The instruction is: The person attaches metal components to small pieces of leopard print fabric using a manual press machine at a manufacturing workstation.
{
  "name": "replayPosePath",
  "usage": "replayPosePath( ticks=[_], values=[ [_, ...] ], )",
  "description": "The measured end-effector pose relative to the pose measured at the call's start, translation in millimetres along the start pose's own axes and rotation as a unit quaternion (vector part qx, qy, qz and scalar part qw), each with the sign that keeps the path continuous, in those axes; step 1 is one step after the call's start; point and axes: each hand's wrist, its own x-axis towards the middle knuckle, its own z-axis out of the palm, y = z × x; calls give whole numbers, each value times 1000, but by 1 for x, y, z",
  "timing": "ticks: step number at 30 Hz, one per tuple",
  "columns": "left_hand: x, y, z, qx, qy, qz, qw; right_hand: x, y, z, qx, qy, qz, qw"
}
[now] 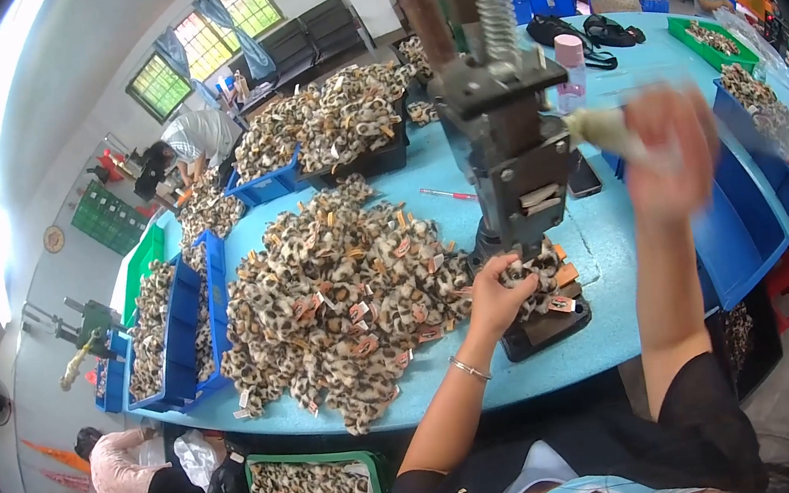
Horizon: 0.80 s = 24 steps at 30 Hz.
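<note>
A hand-lever press [506, 154], dark metal with a coil spring on top, stands on the blue table in front of me. Under its head, on the black base [547, 328], lies a small spotted plush toy [548, 272] with a paper tag and orange-brown bits. My left hand [501, 294] pinches this toy from the left, fingers closed and close below the press head. Raised at the right, my right hand [669, 154] is smeared by motion but looks wrapped round the cloth-covered press lever [602, 132]. A big heap of similar spotted plush toys [333, 303] lies left of the press.
Blue bins [178, 347] of plush pieces stand at the left, more bins behind the heap. A blue bin [745, 213] sits at the right edge. A pen [448, 194], a phone [584, 176] and a pink bottle [571, 72] lie or stand near the press. Other people work farther off.
</note>
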Motion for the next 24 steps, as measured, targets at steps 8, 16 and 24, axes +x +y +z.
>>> replayPosePath(
  ticks=[8,16,24],
  values=[
    [7,3,15,32,0,-7,999,66,40,-1,-347,94,187,914],
    [-27,20,-11,-213,-15,-77,974,-26,32,-35,-290,236,300,878],
    [-7,21,-7,-276,-21,-187,943,-165,2,37,-167,-19,651,740]
  ],
)
